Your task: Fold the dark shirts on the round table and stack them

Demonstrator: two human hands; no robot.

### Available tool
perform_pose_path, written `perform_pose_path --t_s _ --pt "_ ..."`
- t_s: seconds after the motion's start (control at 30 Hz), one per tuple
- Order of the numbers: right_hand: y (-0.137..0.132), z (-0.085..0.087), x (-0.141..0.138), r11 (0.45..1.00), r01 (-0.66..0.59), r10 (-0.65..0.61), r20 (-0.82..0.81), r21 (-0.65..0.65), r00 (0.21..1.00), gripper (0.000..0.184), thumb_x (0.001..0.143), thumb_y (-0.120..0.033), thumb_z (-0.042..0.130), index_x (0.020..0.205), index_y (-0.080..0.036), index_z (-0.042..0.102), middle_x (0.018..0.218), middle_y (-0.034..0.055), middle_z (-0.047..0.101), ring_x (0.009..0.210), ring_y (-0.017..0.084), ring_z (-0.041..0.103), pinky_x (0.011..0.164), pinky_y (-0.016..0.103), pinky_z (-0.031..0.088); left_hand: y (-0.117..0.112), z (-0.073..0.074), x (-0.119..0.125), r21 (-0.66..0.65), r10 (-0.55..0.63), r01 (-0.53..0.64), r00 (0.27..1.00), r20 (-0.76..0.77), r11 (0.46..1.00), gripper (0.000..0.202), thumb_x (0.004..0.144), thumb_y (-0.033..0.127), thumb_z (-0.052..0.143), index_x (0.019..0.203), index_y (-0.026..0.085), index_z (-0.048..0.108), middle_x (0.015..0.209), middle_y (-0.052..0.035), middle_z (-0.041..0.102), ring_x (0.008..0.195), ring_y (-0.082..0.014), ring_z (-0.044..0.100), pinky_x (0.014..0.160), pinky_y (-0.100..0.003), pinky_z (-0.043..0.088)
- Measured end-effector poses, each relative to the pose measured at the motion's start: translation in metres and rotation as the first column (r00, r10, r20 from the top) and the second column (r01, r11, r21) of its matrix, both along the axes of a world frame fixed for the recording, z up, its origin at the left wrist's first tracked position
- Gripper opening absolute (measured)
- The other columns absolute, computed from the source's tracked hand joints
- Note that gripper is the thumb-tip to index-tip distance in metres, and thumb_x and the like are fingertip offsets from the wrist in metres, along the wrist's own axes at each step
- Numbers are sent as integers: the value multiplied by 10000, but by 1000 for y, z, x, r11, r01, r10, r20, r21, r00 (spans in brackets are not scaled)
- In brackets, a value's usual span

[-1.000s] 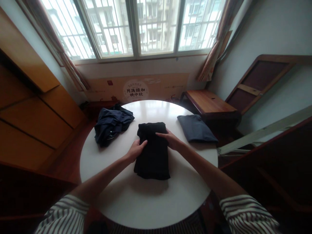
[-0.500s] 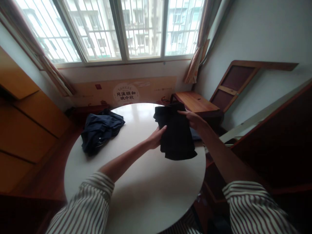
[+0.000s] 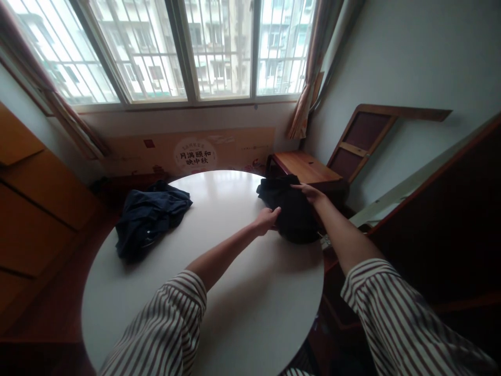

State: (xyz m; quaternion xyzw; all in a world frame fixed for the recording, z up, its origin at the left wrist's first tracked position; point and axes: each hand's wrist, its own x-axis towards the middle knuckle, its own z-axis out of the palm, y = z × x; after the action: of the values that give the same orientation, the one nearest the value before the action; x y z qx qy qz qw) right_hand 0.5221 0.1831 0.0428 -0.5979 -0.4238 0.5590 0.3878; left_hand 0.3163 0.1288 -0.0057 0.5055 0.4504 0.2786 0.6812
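One round glossy white table (image 3: 250, 313) holds a rumpled navy cloth garment (image 3: 152, 216) on its left. At its right, our left hand (image 3: 267, 220) pinches the left edge of a folded black cloth garment (image 3: 296, 218), our right hand (image 3: 311, 194) its right edge. Beyond, we see a barred glass window (image 3: 225, 52), a beige printed panel (image 3: 242, 141) and a brown wooden bench (image 3: 309, 166).

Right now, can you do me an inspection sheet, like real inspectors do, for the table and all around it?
Surface: white round table, shiny at its far side.
Things in hand: black cloth, over the table's far right; I can't tell if it rests there.
Clutter: blue cloth, crumpled, on the table's left.
Hands: left and right, both gripping the black cloth.
Cables: none I can make out clearly.
Surroundings: barred window, poster below it, wooden bench.
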Motion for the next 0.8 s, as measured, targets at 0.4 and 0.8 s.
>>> perform_pose_path --t_s 0.4,0.8 --pt "-41 2 -33 840 -118 -177 472 530 864 378 835 -285 667 1192 -164 635 1281 144 632 1261 294 534 1132 483 347 -14 15 -30 116 -230 272 931 -283 955 673 951 648 361 676 99 636 592 -115 677 487 -149 626 577 -264 534" --pt "-174 -33 -118 490 -710 -9 817 506 576 233 964 -310 484 1044 -242 692 1050 121 694 968 262 650 876 401 499 -64 18 -173 683 267 428 696 -667 592 340 911 395 552 686 186 696 711 -94 706 676 -222 654 699 -302 477"
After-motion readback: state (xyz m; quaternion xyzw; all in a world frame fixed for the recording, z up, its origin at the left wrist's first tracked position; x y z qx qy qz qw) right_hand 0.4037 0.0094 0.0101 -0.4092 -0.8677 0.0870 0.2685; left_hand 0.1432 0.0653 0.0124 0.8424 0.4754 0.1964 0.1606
